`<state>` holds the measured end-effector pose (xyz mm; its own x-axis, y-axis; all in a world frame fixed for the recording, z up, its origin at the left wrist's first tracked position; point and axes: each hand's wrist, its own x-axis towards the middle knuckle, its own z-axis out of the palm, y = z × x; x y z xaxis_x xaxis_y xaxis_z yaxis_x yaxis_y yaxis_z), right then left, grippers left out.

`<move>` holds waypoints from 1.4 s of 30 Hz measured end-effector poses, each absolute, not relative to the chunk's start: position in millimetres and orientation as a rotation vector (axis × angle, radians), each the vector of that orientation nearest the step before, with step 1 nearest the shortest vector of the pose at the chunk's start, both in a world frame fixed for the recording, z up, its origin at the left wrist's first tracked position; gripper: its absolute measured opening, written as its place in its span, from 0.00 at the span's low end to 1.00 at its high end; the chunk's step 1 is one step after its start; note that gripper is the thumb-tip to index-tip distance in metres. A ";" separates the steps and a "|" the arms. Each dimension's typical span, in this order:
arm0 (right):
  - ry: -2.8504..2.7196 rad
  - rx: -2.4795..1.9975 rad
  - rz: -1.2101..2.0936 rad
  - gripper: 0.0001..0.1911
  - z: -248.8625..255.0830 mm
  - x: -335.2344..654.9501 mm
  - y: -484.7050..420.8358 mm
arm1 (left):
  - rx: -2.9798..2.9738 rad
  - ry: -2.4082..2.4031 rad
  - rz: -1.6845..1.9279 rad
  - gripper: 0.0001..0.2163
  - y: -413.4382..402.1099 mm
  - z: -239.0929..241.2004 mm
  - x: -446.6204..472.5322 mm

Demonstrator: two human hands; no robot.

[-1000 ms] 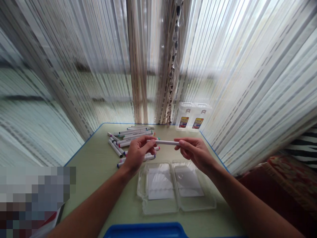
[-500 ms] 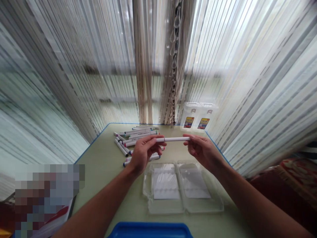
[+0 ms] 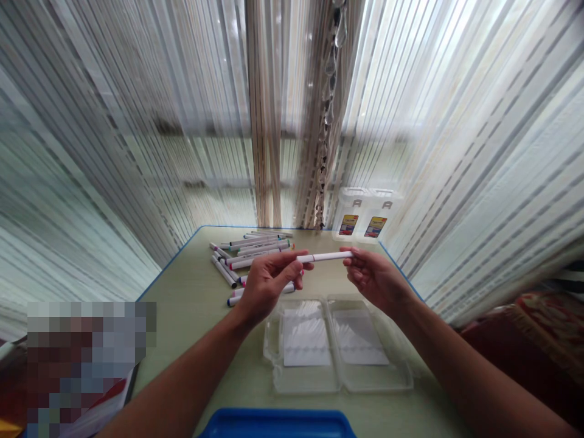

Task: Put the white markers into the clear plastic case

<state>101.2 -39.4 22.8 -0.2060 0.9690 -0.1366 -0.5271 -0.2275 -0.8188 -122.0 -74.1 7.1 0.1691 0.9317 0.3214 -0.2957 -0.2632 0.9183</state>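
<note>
Between my two hands, a white marker pen (image 3: 329, 257) is held nearly level above the table, its right end slightly higher. My left hand (image 3: 269, 280) pinches its left end between thumb and fingers. The right end is in the closed fingers of my right hand (image 3: 376, 274). Several white markers with coloured caps (image 3: 255, 248) lie loosely piled on the table behind and beside my left hand, which hides part of them. Below the hands an opened clear plastic case (image 3: 306, 380) lies flat, with white paper inserts (image 3: 306, 340) inside both halves.
Two clear plastic cases with yellow-and-blue labels (image 3: 348, 224) stand upright at the far right edge of the light green table (image 3: 177, 310). A blue tray edge (image 3: 278, 417) shows at the near side. String curtains (image 3: 205, 121) hang behind the table. At the left, an area is blurred out.
The marker has tilted a little, its right end rising. My left hand's grip has shifted slightly to the right along it. The pile and the cases stay put.
</note>
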 end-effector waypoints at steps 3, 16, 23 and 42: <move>-0.831 -0.811 1.630 0.10 21.5 100.6 -39.8 | 1.287 0.755 1.378 0.14 -73.1 7.8 -121.1; -1.225 -0.811 1.445 0.09 13.9 96.4 -46.2 | 1.322 0.963 1.405 0.09 -69.7 9.6 -118.0; -1.480 -0.960 1.250 0.15 13.4 94.4 -50.7 | 1.397 0.996 1.335 0.12 -70.0 4.9 -116.8; -2.020 -1.044 0.490 0.14 15.6 91.8 -63.8 | 1.560 0.941 1.111 0.13 -83.4 0.8 -104.9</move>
